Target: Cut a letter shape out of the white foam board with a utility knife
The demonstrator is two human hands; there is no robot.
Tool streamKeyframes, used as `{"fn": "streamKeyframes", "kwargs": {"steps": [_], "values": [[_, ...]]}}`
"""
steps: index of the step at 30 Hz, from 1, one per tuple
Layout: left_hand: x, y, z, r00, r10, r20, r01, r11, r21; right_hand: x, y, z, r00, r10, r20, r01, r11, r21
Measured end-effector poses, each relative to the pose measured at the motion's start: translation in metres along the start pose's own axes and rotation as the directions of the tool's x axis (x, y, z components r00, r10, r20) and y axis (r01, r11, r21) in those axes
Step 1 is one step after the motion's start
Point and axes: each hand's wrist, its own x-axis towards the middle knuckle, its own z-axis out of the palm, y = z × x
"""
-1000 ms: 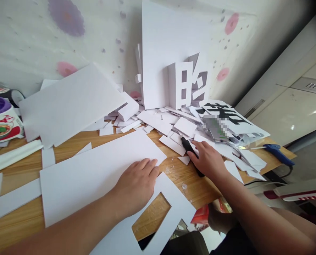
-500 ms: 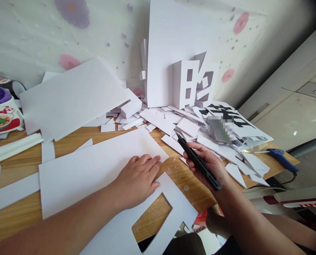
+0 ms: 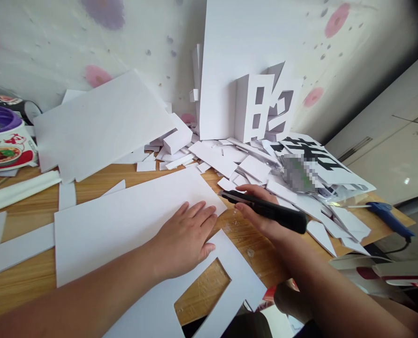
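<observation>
A white cut-out character, seemingly 的, is seen standing well beyond the fingers of the right hand, while bold black strokes on a printed sheet just past them cannot be read.

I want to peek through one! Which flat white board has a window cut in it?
The board nearest the person, by the left hand; table shows through its rectangular hole.

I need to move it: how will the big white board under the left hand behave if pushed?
The white board probably stays stiff; it lies flat with straight edges. It likely slides easily on the wooden table, though the left hand rests on it.
</observation>
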Motion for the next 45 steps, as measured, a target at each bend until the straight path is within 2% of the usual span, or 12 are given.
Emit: {"fn": "streamKeyframes", "kwargs": {"steps": [1, 4, 17, 23, 29, 33, 45], "values": [[0.000, 0.000, 0.001, 1.000, -0.005, 0.013, 0.005, 1.000, -0.006, 0.000, 0.001, -0.001, 0.998, -0.044, 0.048, 0.047, 0.996, -0.073], [0.000, -0.001, 0.001, 1.000, 0.000, 0.027, 0.000, 1.000, -0.009, 0.000, 0.007, -0.004, 0.988, -0.105, 0.109, 0.116, 0.988, -0.104], [0.001, 0.000, -0.002, 1.000, 0.019, 0.019, -0.019, 1.000, 0.021, 0.003, 0.013, -0.004, 0.990, -0.042, 0.134, 0.052, 0.996, -0.078], [0.001, 0.001, -0.004, 0.999, 0.009, 0.054, -0.010, 1.000, 0.018, 0.003, 0.011, -0.001, 0.991, -0.027, 0.128, 0.038, 0.995, -0.090], [0.003, 0.002, -0.006, 0.999, 0.022, 0.034, -0.023, 0.999, 0.027, 0.005, 0.006, -0.001, 0.977, -0.099, 0.190, 0.129, 0.980, -0.150], [0.003, 0.002, -0.007, 0.998, 0.011, 0.059, -0.012, 1.000, 0.028, 0.006, 0.004, -0.002, 0.961, -0.127, 0.244, 0.173, 0.969, -0.176], [0.005, 0.002, -0.007, 0.997, -0.029, 0.074, 0.027, 0.999, 0.025, -0.014, 0.004, -0.012, 0.968, -0.143, 0.205, 0.183, 0.965, -0.189]]}}
